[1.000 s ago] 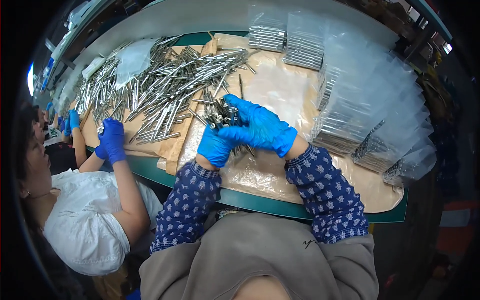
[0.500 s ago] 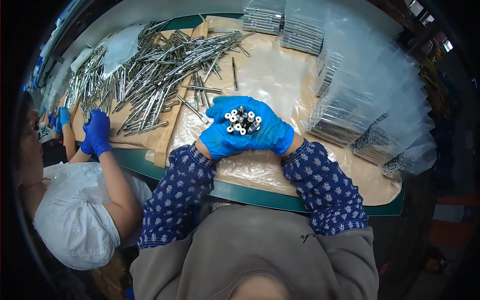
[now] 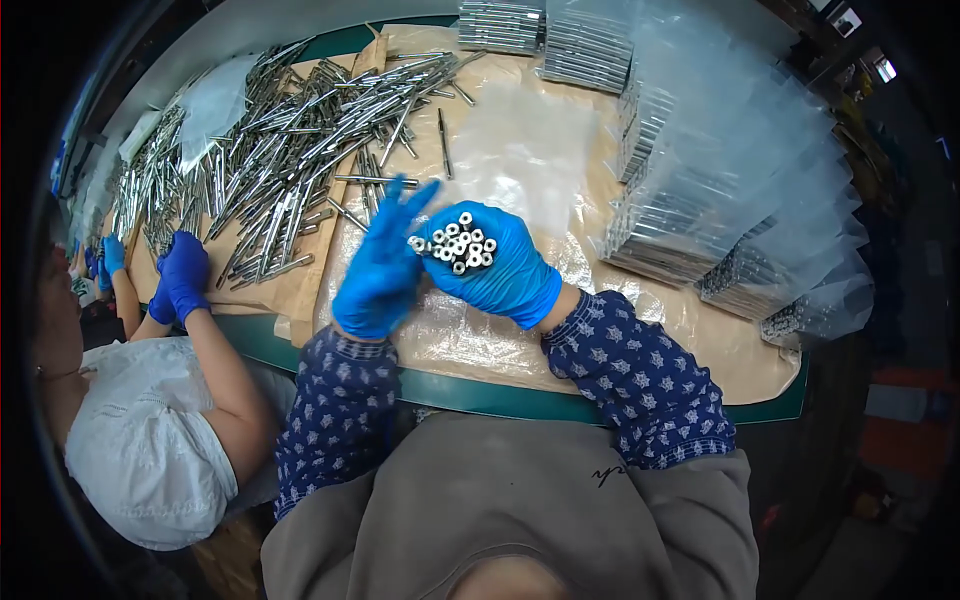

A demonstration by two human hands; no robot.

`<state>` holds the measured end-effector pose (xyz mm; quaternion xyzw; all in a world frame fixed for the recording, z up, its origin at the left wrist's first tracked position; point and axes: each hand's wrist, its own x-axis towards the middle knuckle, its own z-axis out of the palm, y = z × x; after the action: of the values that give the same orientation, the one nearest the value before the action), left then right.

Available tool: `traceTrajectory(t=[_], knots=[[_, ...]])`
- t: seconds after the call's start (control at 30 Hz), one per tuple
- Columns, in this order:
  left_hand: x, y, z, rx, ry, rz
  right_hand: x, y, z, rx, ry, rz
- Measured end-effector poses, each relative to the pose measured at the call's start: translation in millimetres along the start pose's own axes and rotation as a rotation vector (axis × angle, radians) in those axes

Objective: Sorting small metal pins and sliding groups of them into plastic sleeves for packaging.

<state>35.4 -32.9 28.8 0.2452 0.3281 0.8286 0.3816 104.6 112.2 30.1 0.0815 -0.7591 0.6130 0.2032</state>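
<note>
In its blue glove, my right hand [image 3: 508, 272] is wrapped round a bundle of slim metal rods [image 3: 462, 244]. Their pale, holed round ends face up toward me, and the lengths below are hidden by the hand. Just left of the bundle is my left hand [image 3: 380, 268], also gloved in blue, with fingers stretched apart and slightly blurred. It grips nothing that I can see. Beyond it, a large loose heap of similar metal rods [image 3: 300, 150] covers the left part of the table. A single rod [image 3: 444, 143] lies apart, to the right of the heap.
Stacks of rods in clear plastic bags [image 3: 665, 240] line the table's right side and back. Plastic-covered brown paper [image 3: 470, 345] lies over the green table [image 3: 480, 395]. At left, a co-worker's purple-gloved hands [image 3: 183, 275] are at the heap, with another person beyond.
My left hand has come off the bundle, moved left and spread its fingers. The right hand keeps the bundle, slightly further left in view; more rod ends show.
</note>
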Motion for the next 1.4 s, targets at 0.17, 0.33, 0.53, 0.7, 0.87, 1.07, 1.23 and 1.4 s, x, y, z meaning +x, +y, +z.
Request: traceTrajectory(t=[0.17,0.33,0.53,0.7,0.87,1.07,1.23,1.4], knots=[[5,1,23,0.746,-0.076,0.321,-2,-4,0,-0.168,-0.004,-0.042],[5,-22,22,0.716,0.065,0.447,-4,0,7,-0.283,-0.063,0.006],[3,-28,32,0.769,0.05,0.549,-12,2,2,-0.243,-0.077,-0.017],[-1,-23,30,0.988,0.068,0.616,-12,-8,7,-0.234,-0.006,0.016],[-10,-10,49,1.124,0.066,0.663,-17,-16,12,-0.295,-0.031,-0.023],[-3,-20,45,1.082,0.058,0.481,-18,9,16,0.052,0.001,-0.043],[-1,-19,57,1.134,0.134,0.735,-22,2,14,-0.142,-0.001,0.034],[6,-3,45,1.354,-0.054,0.553,-19,18,13,-0.156,-0.072,-0.084]])
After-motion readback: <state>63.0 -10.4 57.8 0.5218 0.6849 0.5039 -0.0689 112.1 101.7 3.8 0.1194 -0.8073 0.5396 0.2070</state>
